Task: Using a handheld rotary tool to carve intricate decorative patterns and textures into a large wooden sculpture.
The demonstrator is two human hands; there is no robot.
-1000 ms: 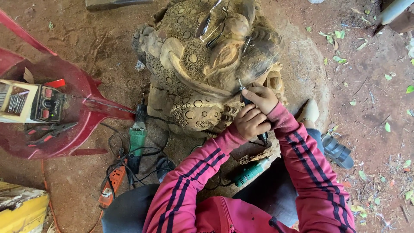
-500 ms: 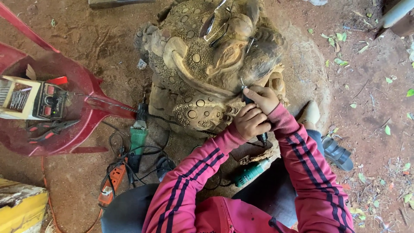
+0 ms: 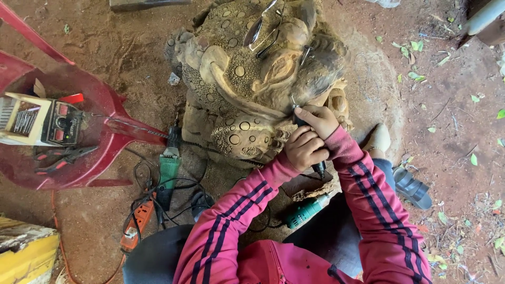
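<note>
Carvings: one large pale-brown wooden toad carving (image 3: 252,89), warty, on the dirt ground.
Hands: two, left hand (image 3: 304,148) and right hand (image 3: 318,120), both closed on one thin dark rotary carving tool (image 3: 310,142).
Green power tools: two, a green grinder (image 3: 169,168) and a teal hand drill (image 3: 306,210).
Chairs: one red plastic chair (image 3: 113,123).
Boxes on the chair: one cream box-shaped power unit (image 3: 39,121).
Eyeglasses: one pair of thin-framed spectacles (image 3: 261,29) on the carving's top.
Power strips: one orange power strip (image 3: 137,223).
Sandals: one grey sandal (image 3: 413,186).

Tool tip hidden where left hand (image 3: 305,148) and right hand (image 3: 319,120) meet on wooden toad carving (image 3: 247,79). Carving top cut off at 12 o'clock. Red chair (image 3: 100,105) cropped at 9 o'clock. Box tray (image 3: 23,120) contents too small to tell.
</note>
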